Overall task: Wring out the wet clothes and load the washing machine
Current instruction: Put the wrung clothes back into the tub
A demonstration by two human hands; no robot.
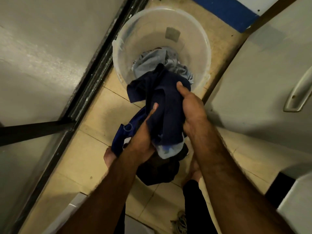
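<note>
Forearms extended; left hand (143, 137) and right hand (192, 112) grip navy garment (166, 105).

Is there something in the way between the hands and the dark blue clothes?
Nothing visible. The left hand and right hand both grip the dark blue garment directly, near the clear bucket. Where it goes next is not in view.

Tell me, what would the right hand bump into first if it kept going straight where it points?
Probably the light blue clothes heaped in the clear bucket, right ahead of the right hand, which grips the dark blue cloth. Depth is unclear, so it might meet the bucket's near rim first.
</note>
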